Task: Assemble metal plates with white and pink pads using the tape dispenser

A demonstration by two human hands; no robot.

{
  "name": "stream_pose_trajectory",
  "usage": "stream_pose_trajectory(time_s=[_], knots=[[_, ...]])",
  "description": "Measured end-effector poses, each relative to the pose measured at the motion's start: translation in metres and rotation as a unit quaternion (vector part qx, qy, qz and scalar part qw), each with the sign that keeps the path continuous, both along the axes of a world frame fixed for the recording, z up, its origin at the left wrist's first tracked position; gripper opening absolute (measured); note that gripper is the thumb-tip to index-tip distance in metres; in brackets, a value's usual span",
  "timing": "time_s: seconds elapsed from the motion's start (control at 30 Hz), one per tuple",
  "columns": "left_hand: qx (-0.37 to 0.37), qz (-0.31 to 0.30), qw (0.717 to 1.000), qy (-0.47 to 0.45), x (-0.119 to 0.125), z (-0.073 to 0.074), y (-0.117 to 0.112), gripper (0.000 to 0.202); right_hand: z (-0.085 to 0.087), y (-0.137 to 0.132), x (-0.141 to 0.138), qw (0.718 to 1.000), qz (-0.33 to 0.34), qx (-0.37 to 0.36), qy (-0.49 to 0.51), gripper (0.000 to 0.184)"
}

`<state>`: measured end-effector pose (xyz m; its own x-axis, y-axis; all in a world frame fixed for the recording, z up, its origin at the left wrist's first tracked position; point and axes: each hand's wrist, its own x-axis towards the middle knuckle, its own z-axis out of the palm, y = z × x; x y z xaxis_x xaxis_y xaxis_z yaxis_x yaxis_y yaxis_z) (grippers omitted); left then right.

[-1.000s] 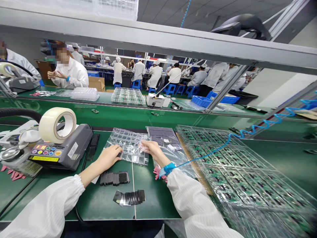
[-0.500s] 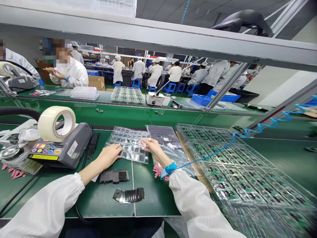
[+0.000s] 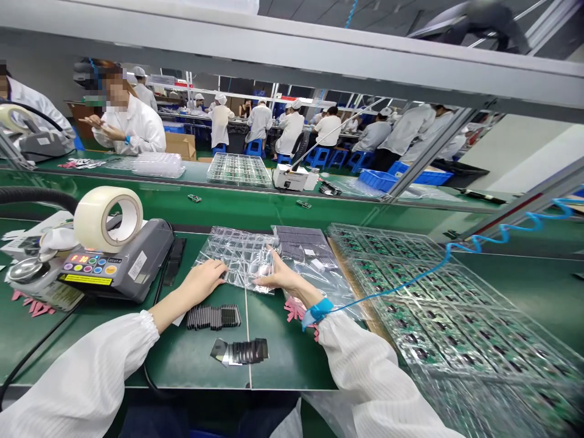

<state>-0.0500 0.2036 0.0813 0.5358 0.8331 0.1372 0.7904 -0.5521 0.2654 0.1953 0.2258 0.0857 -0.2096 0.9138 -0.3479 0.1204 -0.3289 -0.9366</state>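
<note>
A clear plastic compartment tray [image 3: 237, 258] lies on the green bench in front of me, its pockets glinting. My left hand [image 3: 196, 284] holds its near left edge, and my right hand [image 3: 283, 278] has its fingers across the tray's right end. A blue wrist strap [image 3: 318, 312] circles my right wrist. Just below the tray sit two rows of dark flat parts [image 3: 213, 316] [image 3: 239, 351]. Past my right fingers, a stack of dark parts [image 3: 296, 242] lies on a clear plastic sheet.
A grey tape dispenser [image 3: 116, 267] with a tape roll [image 3: 108, 219] stands to my left. Stacked clear trays of green circuit boards [image 3: 438, 304] fill the right side. A blue coiled cord [image 3: 497, 234] crosses them. A co-worker [image 3: 132, 125] sits across the bench.
My right hand has slid left and further over the tray, and the tray's right end has shifted with it. The whole scene sits slightly higher in view.
</note>
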Motion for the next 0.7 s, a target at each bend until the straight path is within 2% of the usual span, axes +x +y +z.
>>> stream_pose_trajectory(time_s=[0.07, 0.27, 0.47, 0.6, 0.7], knots=[[-0.001, 0.001, 1.000, -0.001, 0.000, -0.002, 0.001, 0.023, -0.002, 0.001, 0.000, 1.000, 0.018, -0.002, -0.002, 0.131], [0.003, 0.007, 1.000, -0.008, -0.001, -0.005, 0.002, 0.022, -0.005, -0.005, -0.002, 1.000, 0.028, 0.010, 0.009, 0.126], [0.000, 0.009, 1.000, -0.021, -0.001, -0.006, 0.002, 0.020, -0.002, -0.023, -0.001, 0.999, 0.039, -0.006, -0.003, 0.140], [-0.008, 0.010, 0.999, -0.040, 0.001, -0.007, 0.001, 0.021, -0.009, -0.024, -0.002, 0.999, 0.033, -0.003, -0.011, 0.130], [-0.022, 0.004, 0.998, -0.066, 0.001, -0.005, 0.001, 0.021, -0.007, -0.017, 0.002, 0.999, 0.026, 0.016, -0.019, 0.110]])
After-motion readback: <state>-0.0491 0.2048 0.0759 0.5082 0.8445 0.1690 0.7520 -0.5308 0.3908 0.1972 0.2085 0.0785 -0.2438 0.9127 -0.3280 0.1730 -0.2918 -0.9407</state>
